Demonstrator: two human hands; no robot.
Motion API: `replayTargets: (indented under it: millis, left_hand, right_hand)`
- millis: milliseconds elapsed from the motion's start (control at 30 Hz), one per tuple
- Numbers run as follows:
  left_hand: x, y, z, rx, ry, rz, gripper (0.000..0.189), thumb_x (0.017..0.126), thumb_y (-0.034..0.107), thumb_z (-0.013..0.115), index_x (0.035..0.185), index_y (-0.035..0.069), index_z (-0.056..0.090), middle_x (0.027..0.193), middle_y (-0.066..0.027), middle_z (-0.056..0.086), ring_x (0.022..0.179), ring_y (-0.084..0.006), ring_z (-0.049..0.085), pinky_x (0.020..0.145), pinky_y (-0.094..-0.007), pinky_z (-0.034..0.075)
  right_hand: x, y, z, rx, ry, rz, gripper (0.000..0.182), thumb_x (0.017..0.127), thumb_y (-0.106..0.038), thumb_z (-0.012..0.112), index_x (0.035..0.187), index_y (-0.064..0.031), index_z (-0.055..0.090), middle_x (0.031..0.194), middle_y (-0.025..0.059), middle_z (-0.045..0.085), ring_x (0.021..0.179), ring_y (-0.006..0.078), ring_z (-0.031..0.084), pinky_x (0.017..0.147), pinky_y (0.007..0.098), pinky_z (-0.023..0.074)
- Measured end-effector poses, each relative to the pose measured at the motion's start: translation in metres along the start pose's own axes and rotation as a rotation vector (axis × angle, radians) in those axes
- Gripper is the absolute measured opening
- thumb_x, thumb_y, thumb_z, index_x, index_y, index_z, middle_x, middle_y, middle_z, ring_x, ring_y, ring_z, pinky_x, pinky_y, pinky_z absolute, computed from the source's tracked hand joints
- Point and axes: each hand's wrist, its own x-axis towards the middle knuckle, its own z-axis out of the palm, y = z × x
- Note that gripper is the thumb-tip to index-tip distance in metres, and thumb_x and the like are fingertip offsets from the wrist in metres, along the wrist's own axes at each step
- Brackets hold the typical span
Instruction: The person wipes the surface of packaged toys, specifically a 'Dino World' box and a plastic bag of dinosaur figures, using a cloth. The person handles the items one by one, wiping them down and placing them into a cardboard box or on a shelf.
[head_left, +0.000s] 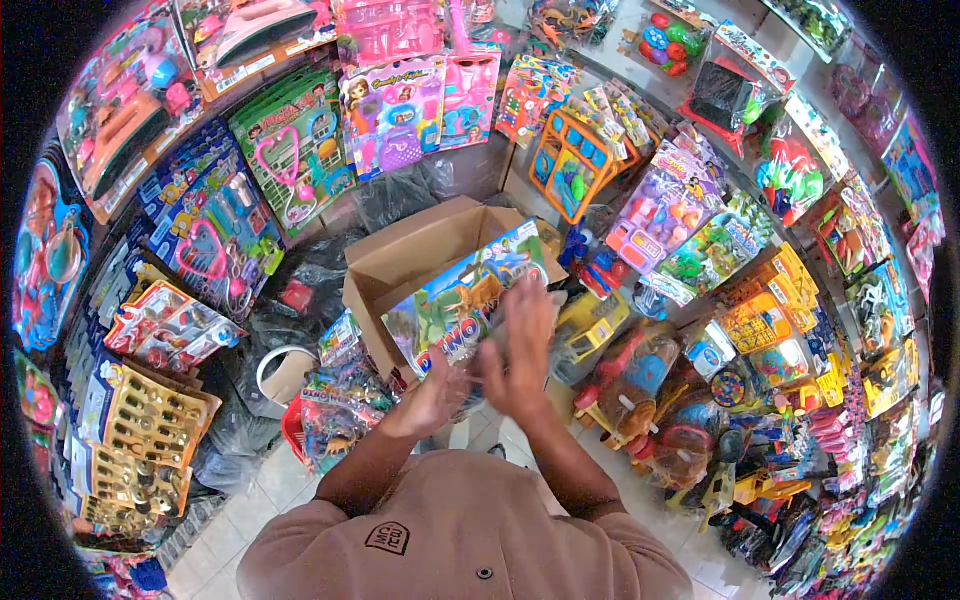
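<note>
An upright cardboard box (420, 238) with its top open stands before me. A bag of toy dinosaurs with a printed header card (461, 300) leans across the box's near side. At the lower left of this card is my left hand (431, 397), its fingers spread and blurred. My right hand (521, 349) lies over the card's right part, fingers extended and also blurred. Whether either hand grips the bag's clear plastic is not plain. More dinosaur bags (345, 405) sit in a red basket (294, 431) left of my left hand.
Carded toys (292, 150) hang on racks around the box. Black plastic bags (289, 330) and a white round object (285, 373) lie to the left. Wrapped yellow toy vehicles (592, 326) and other bagged toys (649, 390) stand close on the right. Pale tiles (259, 495) cover the floor.
</note>
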Motion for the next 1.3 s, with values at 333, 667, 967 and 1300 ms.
replayTargets:
  millis: [333,667,967,1300]
  left_hand:
    - [-0.002,-0.002,0.018,-0.068,0.054,-0.04,0.076,0.092,0.061,0.022,0.146,0.008,0.015,0.149,-0.0089,0.024,0.138,-0.023,0.023,0.113,-0.0409,0.019]
    - [-0.008,0.007,0.02,-0.12,0.101,-0.176,0.07,0.095,0.057,0.022,0.146,0.008,0.018,0.148,-0.0087,0.027,0.136,-0.0219,0.027,0.112,-0.0387,0.023]
    - [-0.003,0.003,0.022,-0.115,0.059,-0.105,0.075,0.092,0.06,0.029,0.145,0.007,0.02,0.149,-0.0094,0.027,0.137,-0.0238,0.025,0.113,-0.0415,0.015]
    - [-0.003,0.001,0.023,-0.163,0.269,-0.139,0.063,0.099,0.048,0.021,0.145,0.005,0.018,0.147,-0.0083,0.028,0.137,-0.0208,0.026,0.113,-0.0379,0.019]
  right_hand:
    - [-0.009,-0.009,-0.01,0.089,0.018,0.001,0.055,0.089,-0.02,0.05,0.136,0.0035,0.037,0.144,0.0259,0.03,0.135,0.0432,0.023,0.11,0.051,0.0141]
    - [-0.021,-0.03,-0.012,0.074,-0.023,-0.051,0.057,0.084,-0.018,0.055,0.134,0.0044,0.039,0.141,0.0241,0.036,0.132,0.0421,0.031,0.109,0.0516,0.0152]
    - [-0.01,-0.016,-0.023,0.083,0.0,0.036,0.056,0.086,-0.016,0.054,0.136,0.0029,0.037,0.145,0.0244,0.03,0.137,0.0393,0.023,0.111,0.0483,0.0138]
    - [-0.023,-0.011,-0.005,0.164,-0.138,0.0,0.057,0.085,-0.015,0.055,0.137,0.0003,0.037,0.146,0.0222,0.03,0.138,0.0391,0.022,0.111,0.0516,0.0126]
